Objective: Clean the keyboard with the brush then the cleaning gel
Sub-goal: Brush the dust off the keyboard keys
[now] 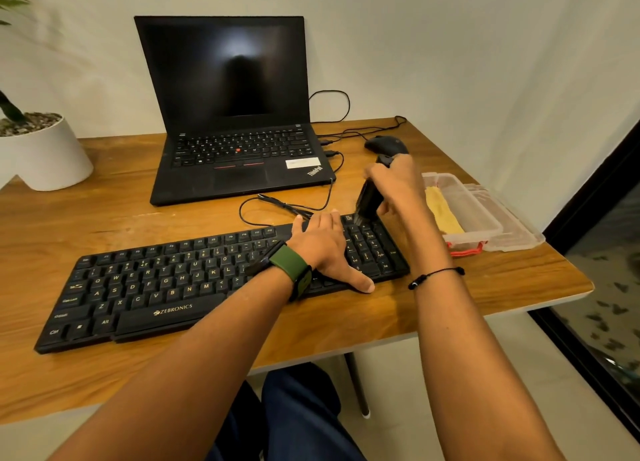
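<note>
— Where are we, do we think?

— We seem to be at a small desk in a home or office corner. We see a wooden table (104,225) pushed against a plain white wall (450,45), with an open laptop (235,142), a separate keyboard (166,287), a mouse (384,144) and trailing cables (329,104).

— Anything homely?

— We notice a potted plant (38,149) on the left, a clear plastic box (478,215) on the right, and a dark glass door (606,253) beside a pale floor.
</note>
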